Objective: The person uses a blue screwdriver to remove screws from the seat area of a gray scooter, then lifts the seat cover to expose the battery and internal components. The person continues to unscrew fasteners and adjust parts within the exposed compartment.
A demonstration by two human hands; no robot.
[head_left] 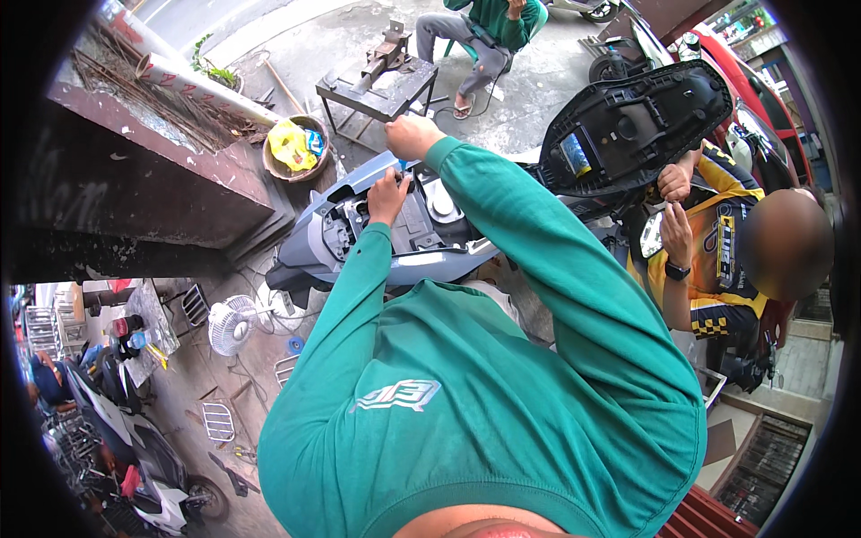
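Note:
A grey-blue motor scooter (309,231) stands in front of me, its rear compartment exposed. Its black seat (641,121) is tipped up, underside showing, at the right. My left hand (387,197) is over the left part of the opened compartment, fingers curled around something small and dark that I cannot make out. Just beyond it, my right hand (413,137) is closed above the scooter's far side panel. A bit of blue shows beneath that fist, but what it grips is hidden.
A co-worker in a yellow and black shirt (717,242) is at the right, hands near the seat. Another seated person (466,40) is beyond a metal stand with a vise (381,76). At left are a waste bin (321,163), a white fan (231,325) and a parked motorcycle (134,439).

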